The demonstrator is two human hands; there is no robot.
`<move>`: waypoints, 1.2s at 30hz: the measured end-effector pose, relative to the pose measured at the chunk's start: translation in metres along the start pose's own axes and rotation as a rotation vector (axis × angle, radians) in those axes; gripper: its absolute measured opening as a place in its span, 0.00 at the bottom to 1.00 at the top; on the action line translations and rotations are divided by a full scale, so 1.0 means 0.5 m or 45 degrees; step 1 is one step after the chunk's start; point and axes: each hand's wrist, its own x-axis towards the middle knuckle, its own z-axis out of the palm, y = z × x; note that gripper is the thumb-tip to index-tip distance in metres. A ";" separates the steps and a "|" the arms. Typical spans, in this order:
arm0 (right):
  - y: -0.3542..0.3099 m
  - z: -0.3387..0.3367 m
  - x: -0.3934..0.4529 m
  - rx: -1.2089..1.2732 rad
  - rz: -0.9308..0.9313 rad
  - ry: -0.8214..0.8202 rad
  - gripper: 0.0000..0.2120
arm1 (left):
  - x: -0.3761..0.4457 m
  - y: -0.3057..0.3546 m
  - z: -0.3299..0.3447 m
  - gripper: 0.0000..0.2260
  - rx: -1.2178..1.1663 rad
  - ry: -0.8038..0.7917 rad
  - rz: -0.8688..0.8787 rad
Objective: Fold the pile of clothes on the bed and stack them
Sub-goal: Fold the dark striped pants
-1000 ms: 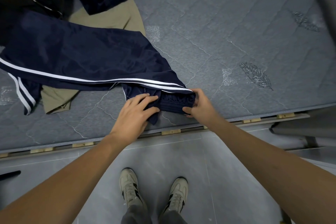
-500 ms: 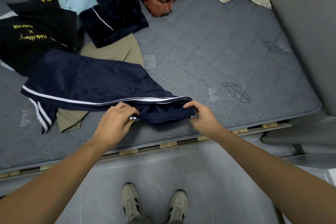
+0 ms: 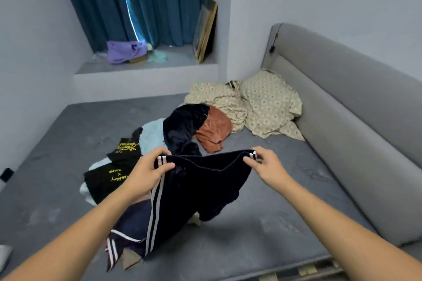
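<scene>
Head view, one moment, itemised.

Navy track pants point(image 3: 196, 189), white side stripes: held up over the bed point(image 3: 285, 212) by the waistband, which is stretched roughly level between the two hands. Likely reason: lifting by the band lets the legs hang and fall straight, so the seams can be lined up before a fold. The lower legs are not clear of the mattress; they trail and bunch at the near left, over a bit of tan cloth point(image 3: 130, 262).

Left hand point(image 3: 146, 169): fingers and thumb curled, pinching the striped left end of the waistband.

Right hand point(image 3: 262, 166): pinching the opposite end of the band, where a short piece of white stripe shows at the fingertips. Both hands are set well apart, keeping the band taut.

Pile of unfolded clothes point(image 3: 178, 134): beyond the pants, mid-mattress. Contains a black shirt with yellow lettering point(image 3: 114, 178), a pale blue item point(image 3: 150, 132), a dark garment point(image 3: 185, 125), and a rust-orange piece point(image 3: 214, 130). All lie crumpled and overlapping, so sorting appears barely begun; no folded stack is visible.

Patterned bedding point(image 3: 258, 102): heaped in the far corner against the grey headboard point(image 3: 342, 102), apart from the working area.

Window ledge point(image 3: 146, 66): carries a purple cloth point(image 3: 123, 50) and a leaning frame point(image 3: 205, 29), below blue curtains point(image 3: 141, 0).
</scene>
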 end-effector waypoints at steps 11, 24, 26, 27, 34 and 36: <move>-0.544 -0.258 -0.011 -0.054 -0.677 0.082 0.12 | 0.017 0.424 -0.388 0.07 0.107 0.241 0.385; -0.695 -0.397 -0.031 -0.203 -0.608 0.106 0.16 | -0.041 0.557 -0.546 0.03 0.116 0.014 0.342; -0.699 -0.401 -0.030 -0.177 -0.608 0.107 0.16 | -0.044 0.566 -0.549 0.03 0.062 0.006 0.339; -0.700 -0.401 -0.030 -0.156 -0.609 0.105 0.16 | -0.045 0.570 -0.551 0.04 0.033 0.009 0.338; -0.698 -0.419 -0.020 -0.061 -0.568 0.134 0.13 | -0.063 0.558 -0.567 0.04 -0.105 0.095 0.230; -0.700 -0.419 -0.018 -0.018 -0.519 0.146 0.12 | -0.066 0.553 -0.566 0.04 -0.127 0.126 0.175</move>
